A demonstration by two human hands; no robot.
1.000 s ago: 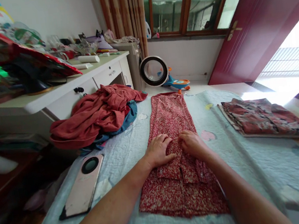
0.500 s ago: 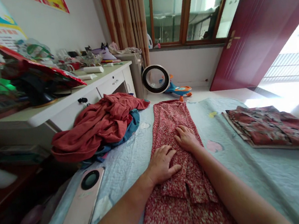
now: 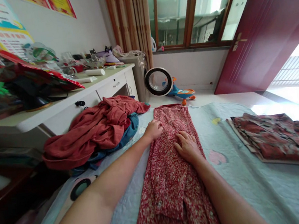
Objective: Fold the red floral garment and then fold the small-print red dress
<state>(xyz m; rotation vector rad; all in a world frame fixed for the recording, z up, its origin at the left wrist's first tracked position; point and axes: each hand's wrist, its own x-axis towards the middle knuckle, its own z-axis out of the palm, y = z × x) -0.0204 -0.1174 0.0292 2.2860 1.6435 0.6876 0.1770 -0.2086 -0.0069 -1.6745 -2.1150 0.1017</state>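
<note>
The red floral dress [image 3: 173,164] is lying lengthwise down the middle of the pale quilt [image 3: 258,185], folded into a long narrow strip. The left hand [image 3: 154,129] is curling its fingers over the dress's left edge near the far end, apparently gripping the cloth, while the right hand [image 3: 187,146] is resting flat and unclenched on the dress, just nearer than the left. A rust-red clothes heap [image 3: 93,128] is sitting left of the dress and a folded dark floral garment [image 3: 277,139] right of it, both well apart from it.
</note>
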